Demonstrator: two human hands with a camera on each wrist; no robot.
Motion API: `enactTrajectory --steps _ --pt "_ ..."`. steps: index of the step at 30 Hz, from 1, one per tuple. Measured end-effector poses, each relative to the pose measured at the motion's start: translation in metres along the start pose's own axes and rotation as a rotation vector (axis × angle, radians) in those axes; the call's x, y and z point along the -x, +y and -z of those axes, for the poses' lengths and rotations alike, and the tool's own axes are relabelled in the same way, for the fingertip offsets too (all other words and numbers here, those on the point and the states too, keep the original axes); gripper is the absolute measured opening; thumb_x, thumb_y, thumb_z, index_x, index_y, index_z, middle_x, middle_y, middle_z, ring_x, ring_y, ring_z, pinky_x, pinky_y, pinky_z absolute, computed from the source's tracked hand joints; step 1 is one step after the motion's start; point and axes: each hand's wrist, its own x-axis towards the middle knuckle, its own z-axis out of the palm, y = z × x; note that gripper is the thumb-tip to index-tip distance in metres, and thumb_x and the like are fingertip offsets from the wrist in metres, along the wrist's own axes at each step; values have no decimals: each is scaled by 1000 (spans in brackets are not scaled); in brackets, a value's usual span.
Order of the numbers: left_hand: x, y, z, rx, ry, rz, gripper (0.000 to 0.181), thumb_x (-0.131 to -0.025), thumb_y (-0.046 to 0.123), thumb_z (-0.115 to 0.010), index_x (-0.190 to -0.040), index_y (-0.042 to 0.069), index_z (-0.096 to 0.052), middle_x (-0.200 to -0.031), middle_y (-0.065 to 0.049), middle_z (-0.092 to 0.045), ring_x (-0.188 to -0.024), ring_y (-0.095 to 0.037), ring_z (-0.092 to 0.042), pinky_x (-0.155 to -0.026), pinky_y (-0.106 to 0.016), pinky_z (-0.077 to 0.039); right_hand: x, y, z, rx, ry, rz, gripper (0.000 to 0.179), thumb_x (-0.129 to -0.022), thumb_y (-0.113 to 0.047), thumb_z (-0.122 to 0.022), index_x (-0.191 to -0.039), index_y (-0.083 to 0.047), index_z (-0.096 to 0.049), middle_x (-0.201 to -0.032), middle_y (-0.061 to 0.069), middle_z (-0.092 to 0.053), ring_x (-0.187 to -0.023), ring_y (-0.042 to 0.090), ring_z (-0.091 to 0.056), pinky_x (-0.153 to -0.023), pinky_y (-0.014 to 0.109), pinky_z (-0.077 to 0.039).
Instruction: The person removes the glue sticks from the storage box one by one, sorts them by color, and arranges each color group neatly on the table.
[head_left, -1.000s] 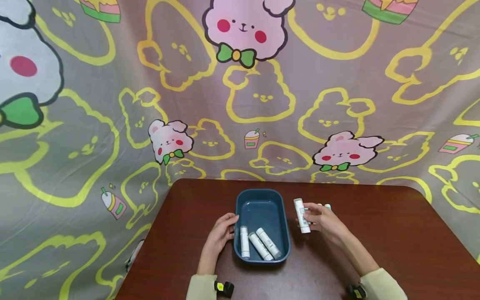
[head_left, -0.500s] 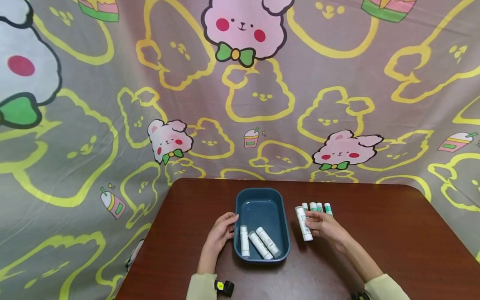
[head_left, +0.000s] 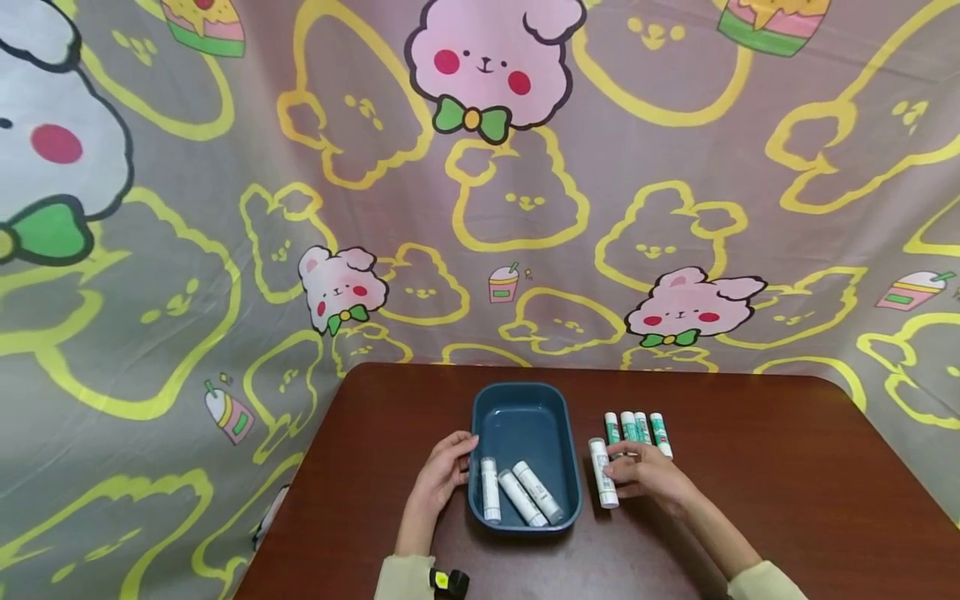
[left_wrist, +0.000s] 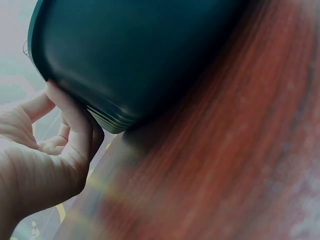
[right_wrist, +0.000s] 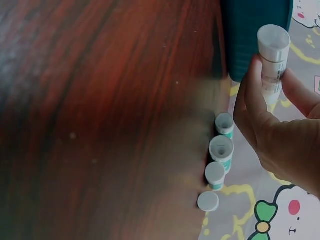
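A dark blue rectangular tray (head_left: 527,417) stands on the table, and my left hand (head_left: 444,471) grips its left rim. Seen from the left wrist, the fingers (left_wrist: 75,122) lie against the tray's outer wall. Three white glue sticks lie at the tray's near end: one upright along the left side (head_left: 491,492), two slanted, including the right one (head_left: 538,492). Just right of the tray, my right hand (head_left: 651,477) pinches another white glue stick (head_left: 603,473) between thumb and fingers. The right wrist view shows this held glue stick (right_wrist: 273,47) end-on, apart from the tray.
Behind my right hand, several green-and-white glue sticks (head_left: 628,425) lie in a row, their lower parts partly hidden by the hand. The brown wooden table (head_left: 780,467) reaches back to a patterned cloth (head_left: 525,333) hanging behind and at the sides.
My right hand has brought the held glue stick nearer to me, uncovering the row of glue sticks behind it. My left hand stays on the tray's rim.
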Motion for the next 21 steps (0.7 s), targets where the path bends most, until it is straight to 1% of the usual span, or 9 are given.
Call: enactTrajectory --steps 5,9,16,21 --pt "1 -2 0 -2 6 0 15 -103 9 -60 -89 15 -61 -77 3 -58 -63 -6 -56 -54 -20 -49 2 6 -2 26 2 -1 45 -98 -2 -65 -129 22 -43 -92 8 -69 -82 20 -68 -74 42 -61" --pt "1 -2 0 -9 -8 0 12 -102 10 -62 -91 15 -61 -79 3 -60 -65 -7 -58 -57 -22 -50 3 10 -2 50 13 5 45 -97 -1 -67 -128 22 -44 -91 9 -69 -83 20 -68 -74 43 -61" --pt "1 0 0 -14 2 -5 14 -103 10 -60 -91 15 -61 -78 3 -59 -64 -7 -57 -56 -21 -50 2 10 -3 86 29 0 43 -96 -1 -68 -126 21 -46 -93 11 -70 -84 21 -68 -75 44 -61" --pt "-1 0 -1 -8 6 -2 14 -103 9 -59 -90 15 -61 -78 2 -58 -63 -7 -56 -55 -21 -49 0 10 -4 97 62 -15 42 -95 0 -68 -124 21 -47 -93 12 -71 -84 21 -68 -73 44 -62"
